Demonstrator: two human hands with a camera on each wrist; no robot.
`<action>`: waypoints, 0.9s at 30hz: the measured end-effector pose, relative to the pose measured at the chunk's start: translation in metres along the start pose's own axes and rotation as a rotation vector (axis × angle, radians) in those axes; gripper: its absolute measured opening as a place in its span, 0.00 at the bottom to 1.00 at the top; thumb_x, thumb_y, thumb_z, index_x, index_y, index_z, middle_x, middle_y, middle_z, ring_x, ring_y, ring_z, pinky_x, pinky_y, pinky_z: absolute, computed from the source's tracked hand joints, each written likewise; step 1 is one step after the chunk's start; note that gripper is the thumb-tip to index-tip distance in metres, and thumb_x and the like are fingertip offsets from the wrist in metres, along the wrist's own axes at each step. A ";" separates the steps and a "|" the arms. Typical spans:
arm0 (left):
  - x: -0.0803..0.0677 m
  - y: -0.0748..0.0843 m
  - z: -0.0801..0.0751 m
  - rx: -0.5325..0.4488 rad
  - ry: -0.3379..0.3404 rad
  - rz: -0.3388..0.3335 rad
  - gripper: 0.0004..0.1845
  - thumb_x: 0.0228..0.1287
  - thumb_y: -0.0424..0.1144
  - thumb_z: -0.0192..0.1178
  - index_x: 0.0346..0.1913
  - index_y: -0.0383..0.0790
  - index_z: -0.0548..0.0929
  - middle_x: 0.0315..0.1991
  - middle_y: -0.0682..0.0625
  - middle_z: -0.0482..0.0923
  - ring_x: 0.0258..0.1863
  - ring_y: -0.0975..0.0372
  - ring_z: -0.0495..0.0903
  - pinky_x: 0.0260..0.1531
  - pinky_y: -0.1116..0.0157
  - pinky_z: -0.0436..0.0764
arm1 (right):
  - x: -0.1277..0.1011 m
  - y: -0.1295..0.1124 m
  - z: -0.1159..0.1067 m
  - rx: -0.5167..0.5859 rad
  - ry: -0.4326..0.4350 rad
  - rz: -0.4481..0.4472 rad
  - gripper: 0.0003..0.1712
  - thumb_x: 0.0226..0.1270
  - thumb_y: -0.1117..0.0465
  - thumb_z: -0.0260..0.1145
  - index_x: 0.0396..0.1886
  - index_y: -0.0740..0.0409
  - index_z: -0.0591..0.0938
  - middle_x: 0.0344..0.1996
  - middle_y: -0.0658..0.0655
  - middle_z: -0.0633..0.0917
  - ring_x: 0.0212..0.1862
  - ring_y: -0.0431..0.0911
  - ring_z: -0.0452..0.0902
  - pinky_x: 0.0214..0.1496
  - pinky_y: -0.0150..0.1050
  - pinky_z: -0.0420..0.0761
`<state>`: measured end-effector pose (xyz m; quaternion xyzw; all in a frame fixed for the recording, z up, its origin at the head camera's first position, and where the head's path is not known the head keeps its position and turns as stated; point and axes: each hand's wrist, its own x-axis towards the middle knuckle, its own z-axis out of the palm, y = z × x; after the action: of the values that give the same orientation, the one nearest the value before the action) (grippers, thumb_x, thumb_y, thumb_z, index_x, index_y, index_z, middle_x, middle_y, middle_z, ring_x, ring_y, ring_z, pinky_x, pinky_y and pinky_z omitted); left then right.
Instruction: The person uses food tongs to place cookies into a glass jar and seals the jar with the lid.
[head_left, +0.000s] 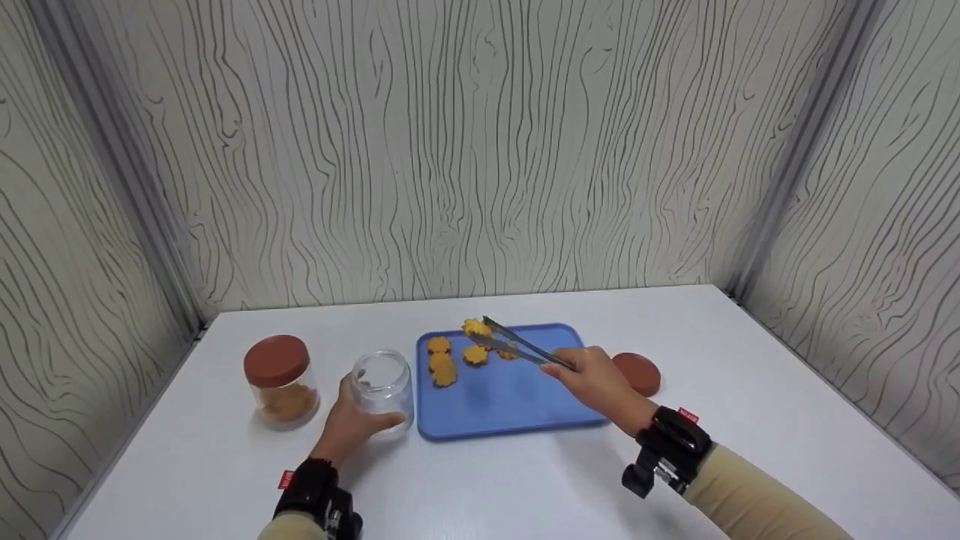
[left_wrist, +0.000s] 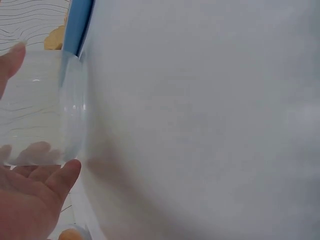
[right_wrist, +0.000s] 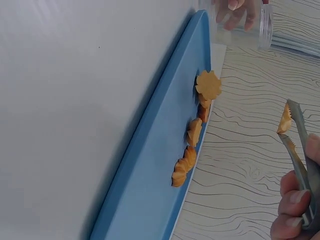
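My left hand (head_left: 351, 421) holds a clear, open-topped jar (head_left: 386, 397) standing left of the blue tray (head_left: 510, 409). In the left wrist view, its thumb and fingers lie on opposite sides of the jar (left_wrist: 35, 105), in which I see no cookies. With my right hand (head_left: 600, 382) I grip metal tongs (head_left: 511, 349) above the back of the tray. A flower-shaped cookie (right_wrist: 285, 119) is pinched between the tong tips in the right wrist view, raised off the tray. Several more cookies (head_left: 444, 371) lie along the tray's left and back parts.
A lidded jar (head_left: 277, 375) with a red-brown lid and cookies inside stands at the left. Another red-brown lid (head_left: 637, 373) lies right of the tray, close to my right hand. Wood-patterned panels (head_left: 465, 150) rise behind and beside the white table (head_left: 480, 487).
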<state>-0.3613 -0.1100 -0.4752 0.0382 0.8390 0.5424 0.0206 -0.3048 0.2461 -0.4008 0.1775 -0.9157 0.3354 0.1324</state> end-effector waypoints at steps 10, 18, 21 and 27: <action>0.000 0.001 0.000 0.006 -0.004 -0.009 0.59 0.47 0.40 0.77 0.72 0.30 0.46 0.69 0.27 0.57 0.67 0.40 0.60 0.66 0.44 0.60 | 0.006 -0.012 0.005 0.046 -0.010 -0.028 0.14 0.71 0.56 0.62 0.27 0.58 0.78 0.16 0.44 0.60 0.19 0.35 0.53 0.23 0.31 0.56; -0.002 0.003 -0.001 0.008 -0.002 -0.015 0.59 0.47 0.41 0.77 0.73 0.30 0.46 0.70 0.28 0.56 0.68 0.40 0.58 0.66 0.43 0.59 | 0.011 -0.025 0.015 0.058 -0.015 -0.065 0.12 0.71 0.56 0.61 0.32 0.60 0.82 0.17 0.44 0.62 0.20 0.36 0.56 0.24 0.32 0.59; -0.002 0.003 0.000 0.006 0.007 -0.003 0.59 0.47 0.40 0.77 0.73 0.30 0.46 0.69 0.28 0.57 0.68 0.40 0.59 0.66 0.44 0.60 | 0.013 -0.029 0.019 0.060 -0.012 -0.075 0.13 0.72 0.57 0.61 0.27 0.58 0.79 0.17 0.44 0.61 0.20 0.35 0.55 0.25 0.32 0.59; -0.001 0.002 0.003 -0.006 0.021 0.020 0.58 0.46 0.39 0.78 0.72 0.30 0.47 0.69 0.27 0.57 0.67 0.39 0.60 0.65 0.44 0.61 | 0.018 -0.039 0.027 0.089 -0.014 -0.098 0.12 0.71 0.58 0.62 0.27 0.60 0.80 0.16 0.44 0.62 0.20 0.36 0.56 0.25 0.32 0.59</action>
<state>-0.3602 -0.1063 -0.4744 0.0411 0.8371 0.5455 0.0065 -0.3084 0.1957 -0.3919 0.2301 -0.8910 0.3678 0.1340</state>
